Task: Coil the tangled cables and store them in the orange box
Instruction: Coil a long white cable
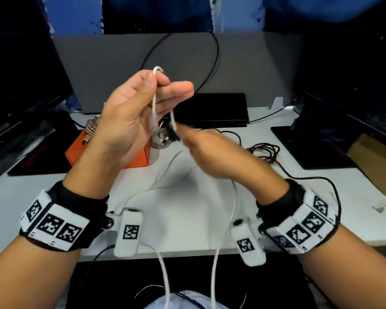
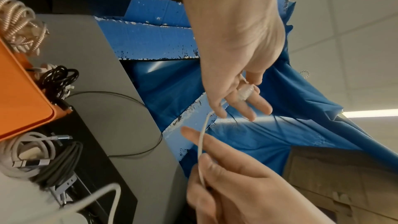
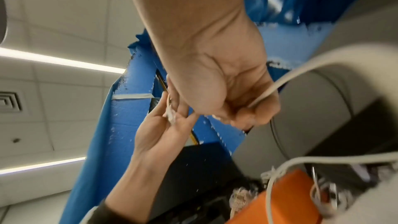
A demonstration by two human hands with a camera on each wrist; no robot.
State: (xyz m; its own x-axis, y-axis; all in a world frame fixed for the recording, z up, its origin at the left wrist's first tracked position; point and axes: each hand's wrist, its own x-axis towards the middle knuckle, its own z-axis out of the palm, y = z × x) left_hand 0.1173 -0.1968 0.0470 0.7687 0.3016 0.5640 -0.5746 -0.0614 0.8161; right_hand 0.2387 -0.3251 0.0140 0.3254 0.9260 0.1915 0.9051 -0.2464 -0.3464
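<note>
My left hand (image 1: 163, 84) is raised above the desk and pinches a white cable (image 1: 154, 103) near its clear plug (image 1: 153, 121), which lies against the palm. Lower and to the right, my blurred right hand (image 1: 187, 139) pinches the same cable, which then drops to my lap. The left wrist view shows the plug (image 2: 245, 92) among the left hand's fingers (image 2: 254, 108), with the cable (image 2: 202, 142) running into my right hand (image 2: 206, 173). The orange box (image 1: 76, 150) sits behind my left hand with a braided cable (image 1: 94, 126) in it.
Coiled white and grey cables (image 1: 163, 139) lie right of the box. A black tangled cable (image 1: 265, 152) lies on the white desk (image 1: 187, 208) at right. Dark monitors stand at both sides, with a black flat device (image 1: 212, 110) and a grey divider (image 1: 120, 63) behind.
</note>
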